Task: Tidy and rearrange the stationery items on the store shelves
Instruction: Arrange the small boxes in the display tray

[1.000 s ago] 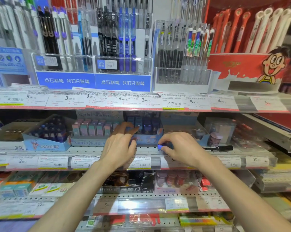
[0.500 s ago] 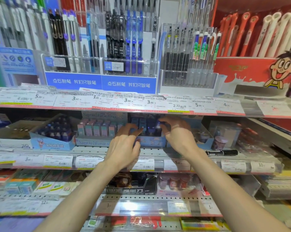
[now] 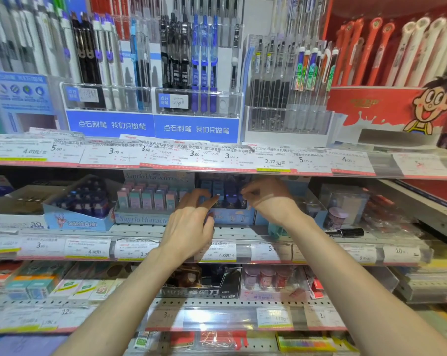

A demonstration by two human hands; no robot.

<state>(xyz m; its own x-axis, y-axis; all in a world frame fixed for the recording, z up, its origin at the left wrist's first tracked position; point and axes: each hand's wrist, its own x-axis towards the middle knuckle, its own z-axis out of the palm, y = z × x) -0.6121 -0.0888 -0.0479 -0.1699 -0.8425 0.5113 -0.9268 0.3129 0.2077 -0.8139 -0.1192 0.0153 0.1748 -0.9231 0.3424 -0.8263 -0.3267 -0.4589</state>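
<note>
On the middle shelf (image 3: 140, 231), the blue eraser box (image 3: 230, 217) sits straight ahead of both hands. The left hand (image 3: 189, 227) rests loosely open against its front; the right hand (image 3: 266, 199) reaches nearer, over the upright purple erasers (image 3: 230, 195), its grip unclear.

perforated metal shelves (image 3: 243, 231); price-tag rails (image 3: 217, 160); bright overhead light

A: Both hands reaching into the small blue cardboard display box of purple and blue erasers (image 3: 226, 201) on the middle metal shelf (image 3: 140, 231).

B: Yep. Left hand (image 3: 189, 227) at the front edge, fingers stretched in. Right hand (image 3: 266, 199) curled over the box's right side; too blurry to tell any grip. Black marker pen (image 3: 345, 232) lying flat, off right.
</note>
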